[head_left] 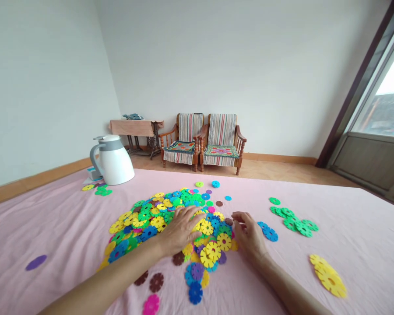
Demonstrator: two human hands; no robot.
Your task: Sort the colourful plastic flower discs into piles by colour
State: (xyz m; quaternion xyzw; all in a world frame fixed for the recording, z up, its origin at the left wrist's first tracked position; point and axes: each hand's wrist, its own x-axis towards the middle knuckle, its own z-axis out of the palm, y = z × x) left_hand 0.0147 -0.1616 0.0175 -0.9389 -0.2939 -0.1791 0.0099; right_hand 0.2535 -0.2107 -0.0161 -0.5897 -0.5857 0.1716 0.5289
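A big heap of coloured plastic flower discs (157, 218) lies in the middle of a pink cloth (52, 227). My left hand (180, 229) rests flat on the heap's right part, fingers spread over yellow and blue discs. My right hand (249, 236) sits just right of the heap with its fingers curled, fingertips touching a small brown disc (229, 221) at the edge. Sorted groups lie apart: green discs (295, 221) to the right, yellow discs (328, 275) at the near right, blue discs (268, 232) beside my right hand.
A white jug (113, 159) stands at the far left of the cloth, with a few green and yellow discs (100, 189) near it. A lone purple disc (36, 262) lies at the left. Two wooden armchairs (202, 142) and a small table (136, 129) stand by the far wall.
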